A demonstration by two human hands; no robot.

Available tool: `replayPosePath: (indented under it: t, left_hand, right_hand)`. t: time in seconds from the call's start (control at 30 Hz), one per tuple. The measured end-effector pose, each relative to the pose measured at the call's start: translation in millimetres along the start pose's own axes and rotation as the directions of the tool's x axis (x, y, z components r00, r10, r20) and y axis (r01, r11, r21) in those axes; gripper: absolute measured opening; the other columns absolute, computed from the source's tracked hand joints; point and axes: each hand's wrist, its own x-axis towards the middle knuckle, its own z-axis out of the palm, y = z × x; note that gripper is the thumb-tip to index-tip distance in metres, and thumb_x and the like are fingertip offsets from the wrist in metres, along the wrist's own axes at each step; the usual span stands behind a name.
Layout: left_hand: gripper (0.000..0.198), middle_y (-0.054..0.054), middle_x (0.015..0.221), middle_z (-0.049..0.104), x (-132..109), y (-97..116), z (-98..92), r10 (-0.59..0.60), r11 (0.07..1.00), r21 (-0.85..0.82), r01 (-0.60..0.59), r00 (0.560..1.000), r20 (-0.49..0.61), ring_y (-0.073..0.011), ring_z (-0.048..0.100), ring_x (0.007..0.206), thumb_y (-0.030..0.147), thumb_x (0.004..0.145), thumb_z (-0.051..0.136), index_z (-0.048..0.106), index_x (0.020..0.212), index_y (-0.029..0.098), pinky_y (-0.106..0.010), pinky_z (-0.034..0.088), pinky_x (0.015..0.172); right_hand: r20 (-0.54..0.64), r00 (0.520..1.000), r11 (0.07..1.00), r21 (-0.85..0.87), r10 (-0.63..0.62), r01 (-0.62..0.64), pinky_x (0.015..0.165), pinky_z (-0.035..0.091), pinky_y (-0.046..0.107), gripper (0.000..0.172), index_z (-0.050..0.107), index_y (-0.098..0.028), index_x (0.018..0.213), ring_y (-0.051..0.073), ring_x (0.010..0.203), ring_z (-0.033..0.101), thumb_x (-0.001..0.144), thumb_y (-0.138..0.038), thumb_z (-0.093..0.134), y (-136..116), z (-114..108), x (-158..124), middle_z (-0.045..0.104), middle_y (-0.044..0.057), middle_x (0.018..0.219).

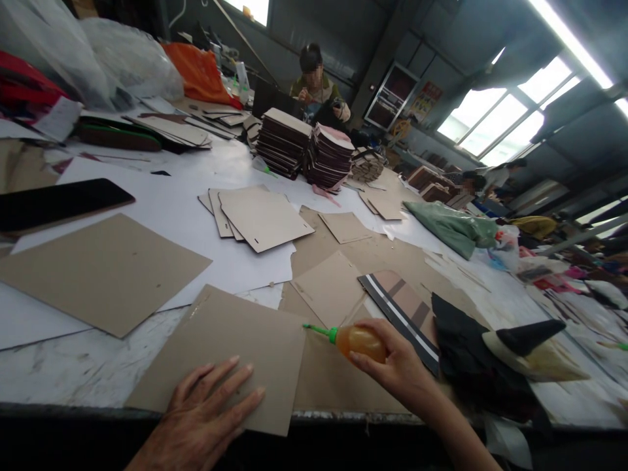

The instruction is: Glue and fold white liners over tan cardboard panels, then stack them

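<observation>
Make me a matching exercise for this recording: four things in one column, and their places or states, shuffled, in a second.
Column one
1. Left hand
2. Squeeze bottle
3. Phone
4. Two tall stacks of panels

Column two
A. At the left edge of the picture, screen dark
B. On the table, in front of the co-worker on the far side
C. Laid palm down on a sheet of board
D. Gripped in the right hand, green nozzle pointing left in the picture

Right pairs: 1-C, 2-D, 3-A, 4-B
</observation>
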Motion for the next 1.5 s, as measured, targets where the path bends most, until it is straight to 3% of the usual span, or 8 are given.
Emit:
replayPosePath:
  t: [0.07, 0.27, 0.53, 0.77, 0.9, 1.03, 1.13, 1.5]
  left_hand:
    - [0.038, 0.005, 0.126, 0.052, 0.9, -3.1, -2.0, 0.045, 0.999, 0.031, -0.045, 0.999, -0.003, -0.0177, 0.037, 0.12, 0.027, 0.088, 0.042, 0.045, 0.125, 0.037, -0.033, 0.012, 0.105]
    - [0.037, 0.005, 0.126, 0.052, 2.2, -3.8, -3.1, 0.04, 0.998, 0.038, -0.04, 0.999, 0.002, -0.0183, 0.04, 0.119, 0.026, 0.088, 0.041, 0.047, 0.123, 0.037, -0.034, 0.015, 0.104]
    - [0.037, 0.004, 0.124, 0.053, 4.5, -3.2, -2.8, 0.055, 0.997, 0.052, -0.053, 0.998, -0.027, -0.0192, 0.043, 0.116, 0.025, 0.088, 0.04, 0.049, 0.122, 0.036, -0.034, 0.02, 0.1]
    - [0.043, 0.004, 0.13, 0.047, -0.2, -4.1, -1.8, 0.053, 0.997, 0.056, -0.052, 0.999, -0.007, -0.0198, 0.039, 0.12, 0.024, 0.085, 0.044, 0.043, 0.126, 0.037, -0.035, 0.017, 0.102]
    - [0.041, 0.003, 0.128, 0.049, -0.5, -2.3, -0.8, 0.046, 0.998, 0.043, -0.046, 0.999, -0.006, -0.0193, 0.04, 0.119, 0.025, 0.086, 0.044, 0.045, 0.125, 0.037, -0.034, 0.017, 0.102]
    - [0.031, 0.005, 0.121, 0.055, 0.2, 6.1, 4.8, -0.121, 0.987, -0.116, 0.112, 0.989, -0.08, -0.0167, 0.041, 0.117, 0.03, 0.091, 0.036, 0.053, 0.116, 0.039, -0.032, 0.019, 0.101]
    - [0.031, 0.006, 0.117, 0.057, 0.1, 11.3, 9.0, -0.22, 0.958, -0.216, 0.19, 0.967, -0.126, -0.0151, 0.043, 0.116, 0.032, 0.093, 0.032, 0.057, 0.11, 0.04, -0.031, 0.019, 0.101]
    - [0.031, 0.005, 0.12, 0.055, 1.2, 8.7, 7.3, -0.131, 0.98, -0.164, 0.112, 0.985, -0.109, -0.0141, 0.04, 0.118, 0.028, 0.091, 0.037, 0.054, 0.115, 0.038, -0.03, 0.017, 0.102]
  right_hand:
    - [-0.006, 1.0, 1.0, -0.009, -0.015, 0.015, 0.084, 0.044, 0.033, 0.033, 0.053, -0.021, 0.105, 0.02, 0.093, 0.054, 0.076, -0.033, 0.063, 0.9, -0.1, 1.3, 0.055, 0.005, 0.101]
    - [0.121, 0.992, 0.998, 0.053, 0.024, -0.03, 0.08, 0.045, 0.032, 0.03, 0.056, -0.023, 0.102, 0.019, 0.088, 0.055, 0.076, -0.036, 0.064, -6.5, -6.7, -0.5, 0.056, 0.003, 0.098]
    - [0.01, 0.999, 0.999, -0.003, -0.032, 0.032, 0.086, 0.042, 0.034, 0.032, 0.054, -0.023, 0.104, 0.02, 0.094, 0.053, 0.075, -0.031, 0.065, 1.1, -3.3, 10.9, 0.054, 0.004, 0.101]
    - [0.139, 0.99, 1.0, 0.008, 0.005, -0.006, 0.078, 0.045, 0.032, 0.028, 0.058, -0.023, 0.101, 0.02, 0.086, 0.055, 0.075, -0.033, 0.064, -10.5, -12.1, 0.5, 0.055, 0.003, 0.094]
    - [0.094, 0.995, 0.999, -0.025, -0.02, 0.023, 0.081, 0.044, 0.033, 0.029, 0.056, -0.023, 0.103, 0.02, 0.088, 0.054, 0.076, -0.032, 0.063, -9.9, -9.4, 2.0, 0.055, 0.004, 0.096]
    - [0.037, 0.998, 0.998, -0.038, -0.053, 0.054, 0.083, 0.043, 0.034, 0.03, 0.054, -0.023, 0.104, 0.019, 0.089, 0.053, 0.077, -0.029, 0.062, -4.6, -4.5, 6.2, 0.053, 0.004, 0.098]
    - [0.066, 0.997, 0.998, -0.026, -0.047, 0.049, 0.082, 0.043, 0.032, 0.03, 0.054, -0.024, 0.105, 0.018, 0.087, 0.054, 0.077, -0.027, 0.063, -5.5, -5.1, 4.4, 0.052, 0.003, 0.097]
    - [0.179, 0.984, 1.0, -0.009, -0.015, 0.017, 0.081, 0.042, 0.029, 0.031, 0.057, -0.025, 0.104, 0.018, 0.089, 0.053, 0.075, -0.026, 0.066, -21.4, -11.0, -14.5, 0.053, 0.002, 0.097]
